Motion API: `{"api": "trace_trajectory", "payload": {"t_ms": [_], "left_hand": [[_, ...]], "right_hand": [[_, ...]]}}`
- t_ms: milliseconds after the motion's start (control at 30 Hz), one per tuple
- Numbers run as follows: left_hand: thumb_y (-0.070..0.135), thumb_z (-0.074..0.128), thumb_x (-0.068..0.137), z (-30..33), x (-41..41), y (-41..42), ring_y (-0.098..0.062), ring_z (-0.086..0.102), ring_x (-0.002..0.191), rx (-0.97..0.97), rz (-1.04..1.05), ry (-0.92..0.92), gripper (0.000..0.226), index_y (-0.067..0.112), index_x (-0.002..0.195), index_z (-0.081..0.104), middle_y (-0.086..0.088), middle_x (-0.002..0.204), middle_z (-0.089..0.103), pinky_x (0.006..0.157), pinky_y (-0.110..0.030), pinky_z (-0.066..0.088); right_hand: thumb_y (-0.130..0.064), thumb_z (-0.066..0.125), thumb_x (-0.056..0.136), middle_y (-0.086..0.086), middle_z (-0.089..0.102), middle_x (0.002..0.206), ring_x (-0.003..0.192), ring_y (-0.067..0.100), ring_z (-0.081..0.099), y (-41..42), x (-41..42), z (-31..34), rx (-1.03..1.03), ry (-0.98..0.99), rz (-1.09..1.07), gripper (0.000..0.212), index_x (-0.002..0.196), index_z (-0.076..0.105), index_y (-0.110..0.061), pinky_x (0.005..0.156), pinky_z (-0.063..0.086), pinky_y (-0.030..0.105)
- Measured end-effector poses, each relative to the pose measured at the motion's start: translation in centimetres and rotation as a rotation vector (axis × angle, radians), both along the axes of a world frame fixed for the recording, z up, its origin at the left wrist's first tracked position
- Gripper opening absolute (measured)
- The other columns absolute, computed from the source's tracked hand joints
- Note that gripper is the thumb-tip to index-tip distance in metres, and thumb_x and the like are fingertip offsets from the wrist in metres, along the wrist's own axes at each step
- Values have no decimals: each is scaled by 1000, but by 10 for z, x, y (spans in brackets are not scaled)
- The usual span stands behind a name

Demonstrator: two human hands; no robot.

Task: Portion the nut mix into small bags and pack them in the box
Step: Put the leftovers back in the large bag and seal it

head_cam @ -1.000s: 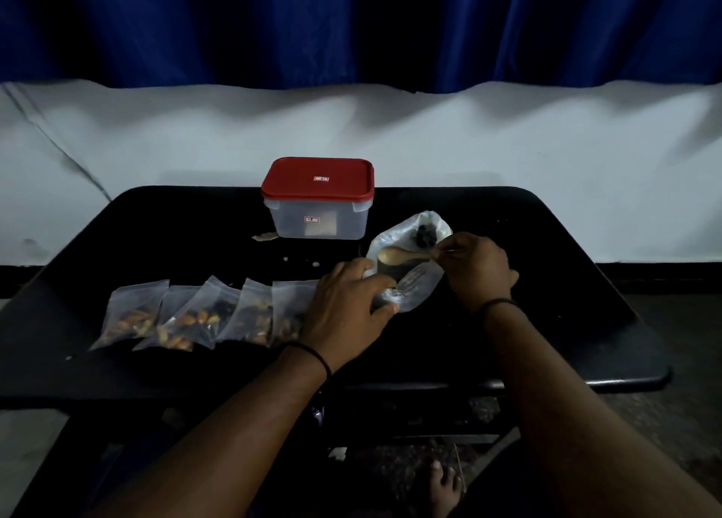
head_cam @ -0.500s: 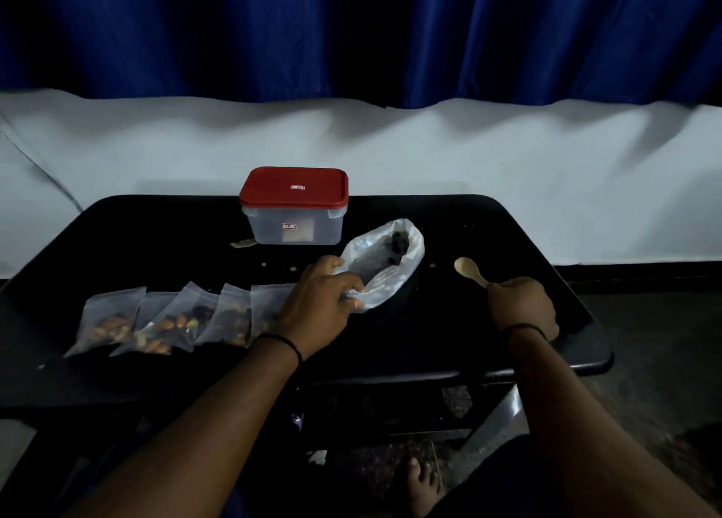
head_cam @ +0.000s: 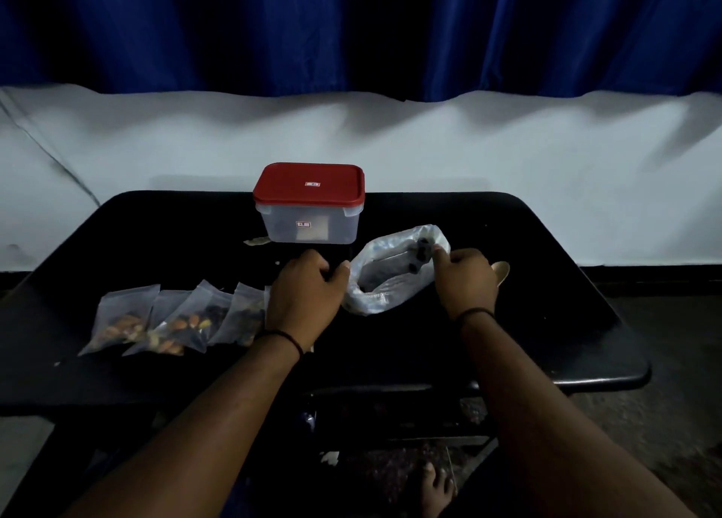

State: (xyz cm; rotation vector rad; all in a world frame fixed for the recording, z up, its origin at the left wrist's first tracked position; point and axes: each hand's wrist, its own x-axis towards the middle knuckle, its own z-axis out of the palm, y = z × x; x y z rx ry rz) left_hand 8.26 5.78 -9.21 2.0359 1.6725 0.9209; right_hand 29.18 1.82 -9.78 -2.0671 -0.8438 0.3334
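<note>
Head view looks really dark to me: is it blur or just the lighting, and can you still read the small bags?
Head view: dim lighting, not blur; edges of the red-lidded clear plastic box stay crisp. The black table swallows shadow detail. The clear small bags of nut mix show orange-brown nuts, though their count is unclear where the left hand overlaps them. Wide-angle bowing curves the table edges.

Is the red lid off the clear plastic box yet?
No, the red lid sits closed on the clear plastic box at the far edge of the black table.

Left hand point(head_cam: 304, 291) curled; right hand point(head_cam: 465, 279) pinching.
</note>
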Motion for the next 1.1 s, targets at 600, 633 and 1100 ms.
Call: {"api": "trace_trajectory", "payload": {"t_ms": [600, 633, 1100], "left_hand": [[24, 69, 91, 20, 3, -5, -19, 68, 67, -919, -84, -878, 22, 4, 98, 67, -11, 82, 71, 49, -26, 56], [23, 69, 90, 21, 2, -4, -18, 67, 68, -959, -96, -894, 20, 5, 97, 67, -9, 80, 71, 50, -26, 56], [7, 70, 85, 21, -4, 5, -13, 53, 56, -935, -112, -874, 23, 16, 77, 50, -3, 66, 60, 44, -20, 38]], "right_hand": [[-7, 69, 84, 25, 69, 105, 88, 36, 69, 2, -10, 9, 120, 879, 165, 34, 114, 59, 5, 63, 54, 33], [-8, 71, 83, 26, 69, 106, 91, 37, 68, 1, -10, 8, 126, 886, 172, 38, 117, 59, 6, 68, 54, 36], [-48, 63, 88, 8, 64, 84, 67, 16, 57, -5, 11, 20, 94, 886, 206, 38, 99, 70, -13, 60, 45, 27]]}}
